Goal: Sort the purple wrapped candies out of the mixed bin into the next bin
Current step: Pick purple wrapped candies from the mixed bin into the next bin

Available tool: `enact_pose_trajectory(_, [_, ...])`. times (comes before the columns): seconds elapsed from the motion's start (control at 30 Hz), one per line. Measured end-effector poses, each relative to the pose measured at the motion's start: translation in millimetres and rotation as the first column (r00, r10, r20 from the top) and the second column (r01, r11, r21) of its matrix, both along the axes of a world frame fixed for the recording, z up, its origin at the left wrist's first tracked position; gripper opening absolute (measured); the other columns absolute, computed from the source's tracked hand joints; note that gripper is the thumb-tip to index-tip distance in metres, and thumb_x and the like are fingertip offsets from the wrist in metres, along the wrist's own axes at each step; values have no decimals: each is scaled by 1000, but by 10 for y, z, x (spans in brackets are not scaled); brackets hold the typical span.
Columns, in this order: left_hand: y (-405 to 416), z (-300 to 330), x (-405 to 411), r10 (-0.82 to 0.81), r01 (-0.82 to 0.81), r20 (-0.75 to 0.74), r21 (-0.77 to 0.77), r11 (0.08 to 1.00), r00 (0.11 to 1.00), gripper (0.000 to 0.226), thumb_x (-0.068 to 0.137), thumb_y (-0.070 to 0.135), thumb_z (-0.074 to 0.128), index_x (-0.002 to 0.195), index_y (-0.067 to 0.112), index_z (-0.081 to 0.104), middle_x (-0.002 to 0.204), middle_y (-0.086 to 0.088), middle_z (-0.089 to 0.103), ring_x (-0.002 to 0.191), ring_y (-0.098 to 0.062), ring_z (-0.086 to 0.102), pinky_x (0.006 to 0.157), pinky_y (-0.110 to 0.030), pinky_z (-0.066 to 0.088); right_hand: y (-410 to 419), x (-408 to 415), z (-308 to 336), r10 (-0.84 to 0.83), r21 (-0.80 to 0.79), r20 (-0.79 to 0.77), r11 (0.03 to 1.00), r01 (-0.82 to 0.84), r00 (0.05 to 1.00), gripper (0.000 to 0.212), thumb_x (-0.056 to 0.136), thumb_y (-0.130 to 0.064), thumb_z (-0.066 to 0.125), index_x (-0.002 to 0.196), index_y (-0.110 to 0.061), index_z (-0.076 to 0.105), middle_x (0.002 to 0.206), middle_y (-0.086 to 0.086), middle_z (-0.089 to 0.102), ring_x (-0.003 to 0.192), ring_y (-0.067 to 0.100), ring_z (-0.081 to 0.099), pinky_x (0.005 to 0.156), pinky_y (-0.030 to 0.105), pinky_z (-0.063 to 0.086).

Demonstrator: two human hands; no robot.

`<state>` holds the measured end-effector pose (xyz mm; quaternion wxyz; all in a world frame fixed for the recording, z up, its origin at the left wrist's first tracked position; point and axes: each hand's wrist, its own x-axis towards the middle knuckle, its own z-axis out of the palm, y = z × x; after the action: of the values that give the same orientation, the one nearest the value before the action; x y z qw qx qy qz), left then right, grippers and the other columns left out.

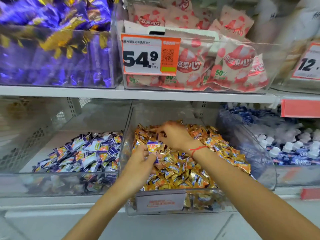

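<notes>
**While one candy is held, we hunt for the next**

As our left hand (144,155) pinches a purple candy (152,147) above the mixed bin (173,202), our right hand (174,135) reaches deeper into the orange pile, fingers curled onto the wrappers; whether it has caught anything we cannot tell. A second purple wrapper seems to peek from under the left fingers, though it is too hidden to be sure. We judge the step to be picking: purple strays are gathered before going over. The next bin (57,179), just left across the clear wall, already holds purple-and-white candies. Next, the left hand would need to cross that wall and let go over the pile, taking care not to drag orange ones along.
</notes>
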<state>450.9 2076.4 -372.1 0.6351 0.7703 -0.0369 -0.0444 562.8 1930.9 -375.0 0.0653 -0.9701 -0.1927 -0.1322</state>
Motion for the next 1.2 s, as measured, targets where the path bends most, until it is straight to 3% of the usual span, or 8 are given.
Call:
enact_pose_trajectory(0.13, [-102, -14, 25, 0, -4, 116, 38, 999, 993, 6, 102, 15, 39, 108, 18, 43, 102, 6, 59, 83, -3, 61, 72, -24, 55, -269, -506, 228, -58, 361, -34, 930, 67, 998, 13, 86, -30, 70, 96, -25, 77, 91, -7, 74, 78, 5, 66, 67, 23, 49])
enact_pose_trajectory(0.23, [-190, -39, 50, 35, -43, 187, 40, 998, 982, 12, 103, 19, 37, 98, 26, 44, 97, -3, 54, 86, -13, 57, 78, -34, 58, -288, -929, 389, 24, 859, -193, 487, 157, 981, 13, 79, -31, 77, 88, -23, 75, 73, -4, 74, 70, 3, 69, 65, 16, 55])
enact_pose_trajectory(0.43, [-343, 186, -145, 114, -94, 56, -274, 957, 992, 35, 103, 44, 24, 96, 34, 57, 82, 4, 68, 75, -14, 64, 57, -29, 48, -13, -1229, 377, 20, 957, -148, 257, 138, 989, 16, 77, -24, 78, 78, -9, 74, 70, -3, 73, 65, 5, 68, 58, 12, 48])
enact_pose_trajectory(0.6, [-121, 314, -264, 133, -146, 348, 12, 989, 928, 28, 100, 45, 29, 101, 31, 53, 82, 0, 62, 72, -13, 56, 75, -35, 45, 233, -1247, 451, 91, 969, -29, 247, 5, 995, 13, 85, -21, 70, 77, -12, 74, 66, -5, 72, 59, 2, 64, 56, 10, 46])
enact_pose_trajectory(0.73, [355, 396, -218, 94, -273, 563, 241, 931, 821, 25, 99, 54, 31, 101, 36, 48, 67, 3, 62, 54, -5, 50, 59, -33, 41, 276, -1126, 501, 204, 954, -99, 299, 34, 974, 27, 97, -27, 52, 86, -17, 75, 65, 0, 67, 57, 7, 57, 52, 17, 44])
enact_pose_trajectory(0.83, [718, 376, -91, 201, -513, 644, 342, 788, 738, 19, 97, 52, 32, 103, 40, 45, 57, 13, 54, 57, -2, 52, 55, -24, 32, 184, -959, 399, 193, 868, -190, 492, 72, 963, 17, 96, -20, 55, 97, -22, 73, 78, -5, 71, 67, 1, 63, 59, 12, 47])
enact_pose_trajectory(1.0, [1087, 51, 276, 92, -370, 407, 683, 630, 909, 42, 102, 31, 38, 142, 18, 43, 143, -3, 50, 132, -21, 42, 105, -37, 36, -287, -779, 179, -43, 670, -198, 723, 167, 979, 14, 92, -18, 63, 98, -29, 70, 98, -18, 67, 93, -1, 61, 77, 14, 47])
enact_pose_trajectory(1.2, [501, 279, 80, -20, -361, 636, 464, 809, 771, 36, 100, 24, 43, 136, 26, 48, 133, 15, 49, 127, -6, 40, 101, -23, 32, -989, -743, 127, -457, 526, -192, 699, 484, 869, 32, 90, -24, 64, 120, -12, 62, 115, 7, 66, 102, 22, 61, 89, 40, 51])
